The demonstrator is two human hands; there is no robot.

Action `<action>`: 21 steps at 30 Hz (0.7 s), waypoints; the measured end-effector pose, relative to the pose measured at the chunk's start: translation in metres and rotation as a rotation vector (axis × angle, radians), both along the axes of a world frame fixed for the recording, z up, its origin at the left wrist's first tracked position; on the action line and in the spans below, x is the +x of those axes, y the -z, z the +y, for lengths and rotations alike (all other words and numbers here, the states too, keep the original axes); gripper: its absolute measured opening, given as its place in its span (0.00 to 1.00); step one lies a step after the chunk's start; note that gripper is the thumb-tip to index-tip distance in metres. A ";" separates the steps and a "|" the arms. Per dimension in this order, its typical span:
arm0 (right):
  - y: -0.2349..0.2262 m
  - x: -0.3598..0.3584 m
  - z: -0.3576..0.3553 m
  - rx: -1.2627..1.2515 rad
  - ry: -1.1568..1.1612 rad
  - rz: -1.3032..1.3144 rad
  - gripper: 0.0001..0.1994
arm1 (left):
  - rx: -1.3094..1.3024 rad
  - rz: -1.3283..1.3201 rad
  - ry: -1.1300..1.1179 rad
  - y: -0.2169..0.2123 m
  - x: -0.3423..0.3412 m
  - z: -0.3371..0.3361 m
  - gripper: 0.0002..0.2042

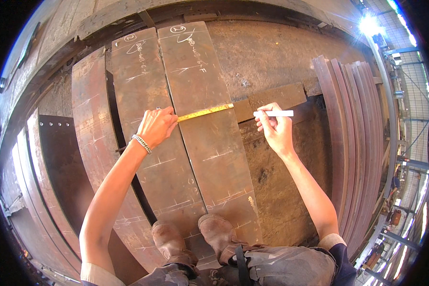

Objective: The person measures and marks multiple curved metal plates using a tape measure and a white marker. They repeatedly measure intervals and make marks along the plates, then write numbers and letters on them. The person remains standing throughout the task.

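Note:
A yellow tape measure [202, 114] lies stretched across the right-hand steel plate [209, 138], its end at that plate's right edge. My left hand [156, 125] is closed on the tape above the neighbouring steel plate [143, 100]; the tape's case is hidden in the hand. In my right hand [275, 127] is a white marker-like stick [280, 113], pinched between thumb and fingers just past the plate's right edge. I cannot tell whether it is chalk or a pen. White chalk-like lines and writing mark both plates.
My boots [218, 233] stand on the near ends of the plates. A third plate [93, 114] lies left, beyond a dark gap. A steel beam [276, 97] runs under the plates at right. Several curved steel strips [355, 143] are stacked farther right. More plates [57, 181] stand far left.

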State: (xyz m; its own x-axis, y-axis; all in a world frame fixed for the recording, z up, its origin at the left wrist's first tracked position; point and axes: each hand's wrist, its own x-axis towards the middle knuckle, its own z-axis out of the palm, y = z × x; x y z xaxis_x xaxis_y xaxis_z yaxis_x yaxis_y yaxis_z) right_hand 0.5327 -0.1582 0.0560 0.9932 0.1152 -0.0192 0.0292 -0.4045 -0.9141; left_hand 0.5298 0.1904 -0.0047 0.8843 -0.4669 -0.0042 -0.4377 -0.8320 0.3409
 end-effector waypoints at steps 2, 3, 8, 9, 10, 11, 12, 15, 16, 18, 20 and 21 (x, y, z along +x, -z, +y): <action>0.002 0.002 0.003 0.024 0.000 0.003 0.05 | -0.009 -0.010 -0.006 0.000 -0.001 0.000 0.05; 0.002 0.004 0.005 0.035 0.000 0.004 0.05 | -0.013 -0.007 -0.003 0.001 0.000 -0.001 0.05; 0.013 0.031 0.036 0.138 -0.140 0.139 0.06 | -0.054 0.001 -0.009 0.000 0.000 0.002 0.05; 0.016 0.040 0.045 0.142 -0.192 0.190 0.05 | -0.055 0.001 -0.013 0.001 0.000 0.002 0.05; 0.020 0.049 0.054 0.147 -0.244 0.242 0.05 | -0.055 0.000 -0.018 0.001 -0.001 0.001 0.05; 0.028 0.059 0.062 0.084 -0.328 0.267 0.06 | -0.053 0.000 -0.024 0.002 -0.001 0.002 0.05; 0.037 0.068 0.067 0.019 -0.409 0.291 0.07 | -0.055 0.001 -0.023 0.003 -0.001 0.001 0.05; 0.059 0.084 0.086 -0.086 -0.449 0.275 0.07 | -0.064 0.013 -0.027 0.004 0.000 0.000 0.05; 0.064 0.089 0.088 -0.095 -0.458 0.310 0.07 | -0.073 0.021 -0.029 0.004 0.000 -0.001 0.05; 0.070 0.095 0.092 -0.096 -0.497 0.338 0.07 | -0.076 0.024 -0.033 0.003 0.000 -0.001 0.05; 0.074 0.100 0.094 -0.112 -0.535 0.346 0.07 | -0.075 0.012 -0.031 0.002 -0.001 -0.001 0.05; 0.074 0.102 0.093 -0.126 -0.553 0.339 0.07 | -0.065 0.014 -0.031 0.003 -0.001 0.000 0.05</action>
State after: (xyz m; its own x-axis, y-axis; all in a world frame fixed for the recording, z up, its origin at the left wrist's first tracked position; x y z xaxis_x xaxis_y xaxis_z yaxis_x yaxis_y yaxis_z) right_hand 0.6344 -0.0654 -0.0180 0.7246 0.5833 -0.3671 -0.0173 -0.5171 -0.8558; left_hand 0.5283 0.1902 -0.0074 0.8985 -0.4388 0.0132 -0.4068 -0.8211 0.4004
